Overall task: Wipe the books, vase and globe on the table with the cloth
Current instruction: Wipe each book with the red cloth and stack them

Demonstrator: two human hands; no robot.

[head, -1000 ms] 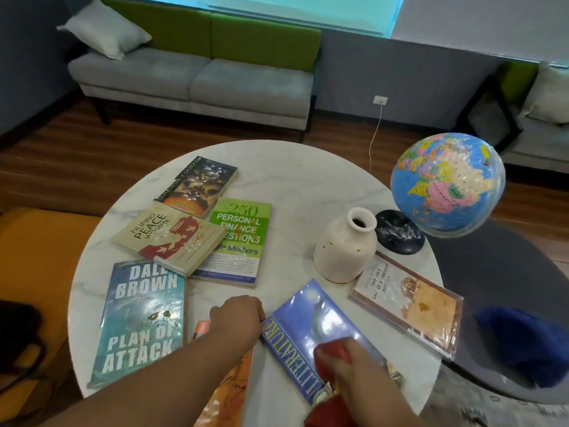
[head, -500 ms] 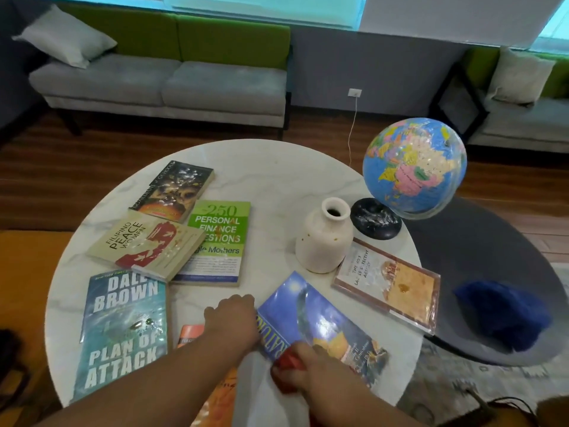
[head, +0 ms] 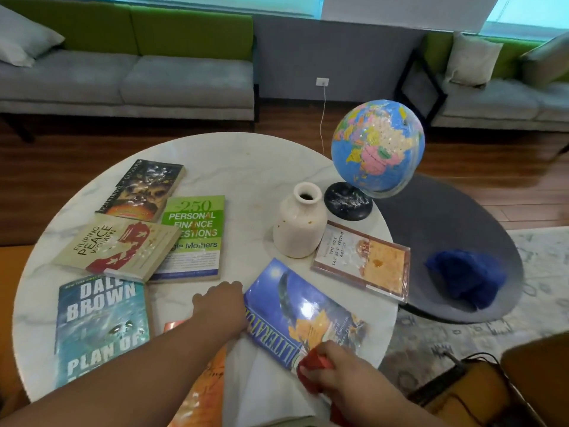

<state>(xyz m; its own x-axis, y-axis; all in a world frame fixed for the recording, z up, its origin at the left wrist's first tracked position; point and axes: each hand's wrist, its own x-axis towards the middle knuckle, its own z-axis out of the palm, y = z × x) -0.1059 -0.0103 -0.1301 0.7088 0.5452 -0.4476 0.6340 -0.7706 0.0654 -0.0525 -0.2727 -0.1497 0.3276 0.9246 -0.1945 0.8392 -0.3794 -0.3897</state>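
The right grip [head: 348,374], a bare hand, is closed round a bunched red cloth [head: 314,363] and presses it on the near corner of the blue Literature book [head: 301,306]. This glossy book lies flat and slanted at the near edge of the round white marble table [head: 246,167]. The left grip [head: 220,303] has its fingers curled, knuckles up, against the book's left edge; I cannot tell whether it pinches the book.

The cream vase [head: 300,224] stands upright just beyond the book, with a plastic-wrapped tan book [head: 363,260] touching its right side. The blue globe [head: 377,146] tilts on a black base [head: 348,201] at the far right rim.

On the left lie the teal Plan of Attack book [head: 101,325], the beige Filipino Peace Women book [head: 120,245] overlapping the green Personal Finance book [head: 194,235], and a dark book [head: 144,186] farthest. An orange book [head: 203,386] shows under the left forearm
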